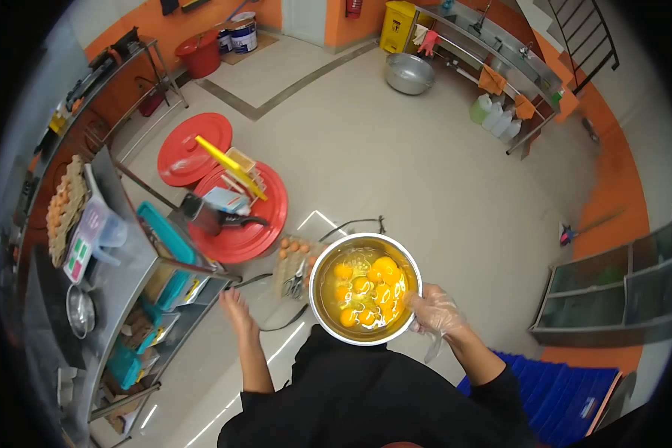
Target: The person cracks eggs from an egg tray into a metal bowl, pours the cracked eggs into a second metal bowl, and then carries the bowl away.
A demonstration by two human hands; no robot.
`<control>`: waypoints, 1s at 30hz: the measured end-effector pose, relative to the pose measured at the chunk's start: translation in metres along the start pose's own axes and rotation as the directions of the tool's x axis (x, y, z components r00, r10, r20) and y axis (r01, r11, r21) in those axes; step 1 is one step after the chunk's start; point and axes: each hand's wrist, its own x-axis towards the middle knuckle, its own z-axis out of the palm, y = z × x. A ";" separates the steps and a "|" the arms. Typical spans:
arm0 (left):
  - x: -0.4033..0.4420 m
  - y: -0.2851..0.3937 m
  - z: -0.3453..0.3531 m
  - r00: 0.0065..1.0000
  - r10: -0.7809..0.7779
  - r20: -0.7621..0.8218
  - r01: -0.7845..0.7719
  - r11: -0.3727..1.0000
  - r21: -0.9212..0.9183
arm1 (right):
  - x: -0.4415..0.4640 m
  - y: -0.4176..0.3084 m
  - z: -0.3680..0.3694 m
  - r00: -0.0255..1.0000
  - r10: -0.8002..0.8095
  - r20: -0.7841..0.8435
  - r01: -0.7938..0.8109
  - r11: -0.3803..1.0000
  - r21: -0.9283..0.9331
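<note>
A round metal bowl (315, 310) is held in front of my body, with several raw egg yolks (385, 272) and clear egg white inside. My right hand (436, 310), in a thin clear plastic glove, grips the bowl at its right rim. Its thumb lies over the edge. My left hand (239, 310) is bare and holds nothing; its fingers are stretched out near the corner of the steel table. Beyond the bowl, lower down, lie a cardboard egg tray (282, 278) with several brown eggs (294, 245) and a wire whisk (297, 285), partly hidden by the bowl.
The steel table (131, 276) on the left carries a scale (89, 243), another egg tray (66, 201) and a small metal bowl (81, 310). Red lidded bins (265, 224) stand ahead with tools on top. A sink counter (493, 45) is at far right, a blue slatted surface (552, 396) nearby.
</note>
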 end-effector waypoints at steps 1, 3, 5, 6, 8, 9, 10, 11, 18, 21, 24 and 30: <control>0.003 -0.004 0.055 0.995 0.029 0.096 -0.024 0.998 -0.059 | 0.010 -0.013 -0.027 1.000 0.001 -0.001 -0.001 1.000 0.010; -0.005 0.000 0.171 0.971 0.017 0.240 0.033 0.978 -0.206 | 0.040 -0.025 -0.079 1.000 0.028 -0.003 -0.028 1.000 -0.010; 0.001 0.000 0.276 0.963 0.027 0.269 0.080 0.922 -0.379 | 0.079 -0.047 -0.134 1.000 -0.017 0.010 0.016 0.998 0.067; 0.007 0.007 0.318 0.965 -0.014 0.263 0.127 0.900 -0.417 | 0.101 -0.058 -0.158 0.999 -0.022 0.033 0.021 0.999 0.037; 0.040 0.004 0.372 0.977 -0.056 0.207 0.150 0.868 -0.473 | 0.146 -0.083 -0.198 1.000 -0.004 0.014 0.003 0.999 0.051; 0.057 -0.007 0.392 0.977 -0.102 0.185 0.184 0.840 -0.511 | 0.169 -0.101 -0.220 0.999 0.001 0.040 -0.003 1.000 0.026; 0.079 -0.027 0.400 0.982 -0.103 0.155 0.171 0.834 -0.525 | 0.194 -0.121 -0.241 1.000 -0.021 0.018 0.022 0.998 -0.063; 0.096 -0.048 0.396 0.989 -0.113 0.098 0.148 0.844 -0.515 | 0.219 -0.140 -0.257 0.999 -0.047 -0.005 0.046 0.988 -0.149; 0.024 -0.246 0.302 0.684 -0.451 -0.573 0.346 0.892 -0.290 | 0.409 -0.298 -0.309 0.986 -0.106 0.132 0.129 0.975 -0.181; -0.006 -0.269 0.335 0.472 -0.589 -0.657 0.511 0.789 -0.341 | 0.497 -0.372 -0.303 0.978 -0.141 0.154 0.171 0.964 -0.204; 0.022 -0.256 0.401 0.362 -0.667 -0.651 0.587 0.706 -0.396 | 0.578 -0.453 -0.280 0.956 -0.168 0.241 0.221 0.951 -0.216; 0.252 -0.190 0.516 0.585 -0.484 -0.651 0.328 0.875 -0.356 | 0.718 -0.609 -0.193 0.884 -0.214 0.415 0.350 0.892 -0.286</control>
